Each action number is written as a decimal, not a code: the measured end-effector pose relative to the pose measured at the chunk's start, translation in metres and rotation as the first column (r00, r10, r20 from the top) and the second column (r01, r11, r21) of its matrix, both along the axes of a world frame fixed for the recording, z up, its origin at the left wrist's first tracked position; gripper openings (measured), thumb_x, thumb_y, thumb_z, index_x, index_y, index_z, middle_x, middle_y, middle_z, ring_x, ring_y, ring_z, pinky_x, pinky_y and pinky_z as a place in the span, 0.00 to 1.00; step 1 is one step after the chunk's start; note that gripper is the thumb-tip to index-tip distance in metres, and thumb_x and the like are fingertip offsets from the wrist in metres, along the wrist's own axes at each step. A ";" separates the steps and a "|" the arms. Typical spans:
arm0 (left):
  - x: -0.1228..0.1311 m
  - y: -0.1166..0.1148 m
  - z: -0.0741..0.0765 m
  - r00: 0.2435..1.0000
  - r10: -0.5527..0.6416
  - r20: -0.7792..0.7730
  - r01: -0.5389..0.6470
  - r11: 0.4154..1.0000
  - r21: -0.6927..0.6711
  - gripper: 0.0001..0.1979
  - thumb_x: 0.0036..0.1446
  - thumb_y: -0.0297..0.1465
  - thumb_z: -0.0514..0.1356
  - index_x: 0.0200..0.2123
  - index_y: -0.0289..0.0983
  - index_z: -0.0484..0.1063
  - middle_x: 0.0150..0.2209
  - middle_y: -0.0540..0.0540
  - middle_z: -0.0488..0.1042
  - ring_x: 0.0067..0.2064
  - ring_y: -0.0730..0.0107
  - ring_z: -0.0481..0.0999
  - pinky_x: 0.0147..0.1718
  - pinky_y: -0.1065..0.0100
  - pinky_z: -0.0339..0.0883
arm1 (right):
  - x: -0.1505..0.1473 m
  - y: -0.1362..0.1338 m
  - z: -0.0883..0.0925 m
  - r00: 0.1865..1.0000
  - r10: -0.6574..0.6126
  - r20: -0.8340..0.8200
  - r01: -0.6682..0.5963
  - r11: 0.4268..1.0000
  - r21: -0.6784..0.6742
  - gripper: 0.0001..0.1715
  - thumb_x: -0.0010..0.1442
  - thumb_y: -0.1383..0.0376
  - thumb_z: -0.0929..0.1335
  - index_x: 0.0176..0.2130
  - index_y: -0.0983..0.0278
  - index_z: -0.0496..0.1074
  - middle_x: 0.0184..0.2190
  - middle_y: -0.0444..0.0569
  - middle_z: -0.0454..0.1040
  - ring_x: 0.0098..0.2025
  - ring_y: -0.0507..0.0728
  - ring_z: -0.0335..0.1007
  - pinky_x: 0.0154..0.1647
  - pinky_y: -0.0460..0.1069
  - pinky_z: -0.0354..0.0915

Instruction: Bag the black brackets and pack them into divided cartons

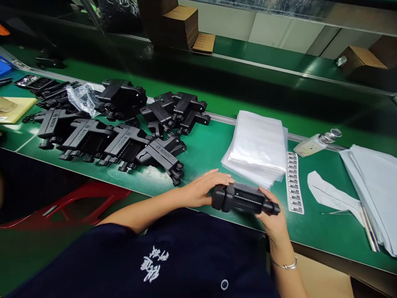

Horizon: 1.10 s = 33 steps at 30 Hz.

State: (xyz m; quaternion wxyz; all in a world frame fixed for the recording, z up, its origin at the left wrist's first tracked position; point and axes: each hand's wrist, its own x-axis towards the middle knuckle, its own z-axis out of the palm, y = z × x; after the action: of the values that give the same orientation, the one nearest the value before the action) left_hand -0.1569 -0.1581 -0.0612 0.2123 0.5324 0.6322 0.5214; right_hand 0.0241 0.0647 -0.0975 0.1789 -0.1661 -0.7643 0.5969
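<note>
Bracket point(248, 200) sat gripped between my left hand point(205, 188) and right hand point(274, 222) at the table's point(201, 147) near edge; even support seemed best.

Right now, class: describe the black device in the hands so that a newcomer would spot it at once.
Start with the long green bench and find the stack of clear plastic bags on it. Just nearer the wearer, the left hand and right hand hold the black device. Unlike the similar ones to its left, it is held.
</note>
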 end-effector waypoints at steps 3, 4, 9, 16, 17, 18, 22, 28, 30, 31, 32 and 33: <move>0.001 -0.004 0.005 0.999 0.006 -0.040 -0.007 1.000 -0.019 0.15 0.57 0.32 0.61 0.48 0.42 0.73 0.54 0.39 0.74 0.61 0.53 0.68 0.64 0.46 0.45 | 0.001 0.001 0.000 1.000 0.024 0.002 -0.024 0.999 0.049 0.38 0.46 0.45 0.75 0.51 0.59 0.72 0.47 0.56 0.76 0.46 0.65 0.74 0.47 0.59 0.72; 0.001 -0.005 0.007 0.999 0.008 -0.040 -0.010 0.999 -0.031 0.14 0.57 0.32 0.61 0.48 0.42 0.73 0.54 0.39 0.75 0.60 0.53 0.69 0.64 0.45 0.45 | 0.002 0.001 0.000 1.000 0.029 0.004 -0.029 0.998 0.057 0.38 0.46 0.45 0.75 0.51 0.59 0.72 0.47 0.56 0.76 0.46 0.65 0.74 0.46 0.59 0.72; -0.001 -0.007 0.005 1.000 0.020 -0.004 -0.019 0.999 0.045 0.15 0.55 0.31 0.63 0.47 0.43 0.72 0.52 0.39 0.76 0.59 0.53 0.71 0.63 0.47 0.51 | 0.002 -0.005 0.009 0.999 0.044 0.010 -0.045 0.992 0.119 0.35 0.48 0.46 0.75 0.51 0.59 0.73 0.45 0.55 0.77 0.42 0.63 0.75 0.42 0.57 0.74; 0.002 -0.012 -0.002 0.989 0.037 0.145 -0.039 0.999 0.007 0.23 0.51 0.33 0.67 0.52 0.43 0.70 0.54 0.40 0.74 0.59 0.50 0.70 0.64 0.49 0.47 | 0.000 -0.012 0.019 0.996 0.087 0.027 -0.091 0.962 0.256 0.31 0.54 0.48 0.72 0.53 0.59 0.70 0.47 0.55 0.76 0.45 0.63 0.75 0.44 0.56 0.72; 0.004 -0.012 0.000 0.982 0.069 0.177 -0.064 0.997 -0.033 0.25 0.49 0.35 0.68 0.51 0.42 0.70 0.53 0.40 0.74 0.59 0.49 0.70 0.63 0.50 0.48 | 0.000 -0.011 0.018 0.996 0.089 0.013 -0.089 0.957 0.276 0.32 0.56 0.48 0.71 0.55 0.59 0.68 0.47 0.55 0.76 0.45 0.63 0.74 0.44 0.56 0.72; 0.006 -0.012 0.002 0.968 0.122 0.219 -0.109 0.991 -0.072 0.27 0.47 0.37 0.69 0.51 0.40 0.70 0.52 0.40 0.75 0.57 0.48 0.71 0.62 0.51 0.51 | 0.000 -0.010 0.017 0.997 0.071 -0.018 -0.062 0.949 0.309 0.33 0.57 0.48 0.69 0.57 0.59 0.66 0.45 0.55 0.76 0.45 0.62 0.75 0.44 0.57 0.72; 0.012 -0.009 0.004 0.847 0.315 0.429 -0.281 0.949 -0.142 0.32 0.46 0.49 0.67 0.51 0.37 0.70 0.44 0.42 0.75 0.47 0.51 0.73 0.47 0.60 0.66 | 0.003 -0.006 0.017 0.980 0.092 -0.177 0.027 0.818 0.574 0.22 0.61 0.52 0.68 0.51 0.58 0.66 0.36 0.51 0.76 0.38 0.60 0.74 0.39 0.56 0.71; 0.015 -0.005 0.003 0.845 0.391 0.365 -0.363 0.921 -0.144 0.31 0.46 0.52 0.65 0.47 0.37 0.71 0.38 0.44 0.73 0.40 0.59 0.73 0.40 0.65 0.67 | 0.004 -0.012 0.033 0.997 0.063 -0.039 -0.041 0.906 0.422 0.20 0.63 0.47 0.63 0.42 0.60 0.69 0.29 0.48 0.71 0.30 0.56 0.68 0.31 0.52 0.67; 0.013 -0.006 0.006 0.913 0.376 0.157 -0.363 0.926 -0.105 0.29 0.44 0.47 0.69 0.47 0.38 0.71 0.40 0.43 0.74 0.41 0.58 0.75 0.42 0.63 0.68 | -0.001 -0.015 0.037 0.998 0.006 0.067 -0.011 0.998 0.066 0.18 0.62 0.49 0.63 0.40 0.60 0.68 0.25 0.44 0.67 0.26 0.52 0.63 0.26 0.48 0.63; 0.013 -0.007 0.007 0.944 0.327 0.039 -0.325 0.944 -0.061 0.28 0.44 0.44 0.70 0.47 0.38 0.71 0.42 0.42 0.75 0.42 0.57 0.76 0.43 0.62 0.69 | -0.005 -0.015 0.038 0.993 0.006 0.122 0.011 0.990 -0.138 0.18 0.61 0.49 0.64 0.38 0.61 0.68 0.22 0.41 0.63 0.22 0.51 0.58 0.23 0.46 0.59; 0.011 -0.007 0.007 0.964 0.250 -0.087 -0.252 0.968 -0.003 0.27 0.45 0.43 0.70 0.47 0.38 0.71 0.43 0.41 0.76 0.43 0.56 0.77 0.44 0.61 0.70 | -0.008 -0.015 0.038 0.985 0.032 0.172 0.027 0.945 -0.327 0.17 0.60 0.49 0.65 0.35 0.61 0.67 0.19 0.38 0.59 0.20 0.49 0.53 0.20 0.44 0.54; 0.010 -0.007 0.006 0.963 0.162 -0.215 -0.152 0.987 0.059 0.25 0.47 0.42 0.69 0.47 0.39 0.71 0.43 0.41 0.77 0.45 0.56 0.77 0.45 0.60 0.71 | -0.012 -0.014 0.037 0.974 0.078 0.212 0.034 0.877 -0.479 0.18 0.58 0.50 0.66 0.32 0.61 0.65 0.17 0.36 0.55 0.18 0.47 0.47 0.18 0.43 0.50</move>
State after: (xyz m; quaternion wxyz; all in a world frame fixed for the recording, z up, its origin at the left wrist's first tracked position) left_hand -0.1466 -0.1647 -0.0550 0.0880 0.5392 0.6807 0.4880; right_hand 0.0126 0.0509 -0.0601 0.0380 -0.2629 -0.6096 0.7469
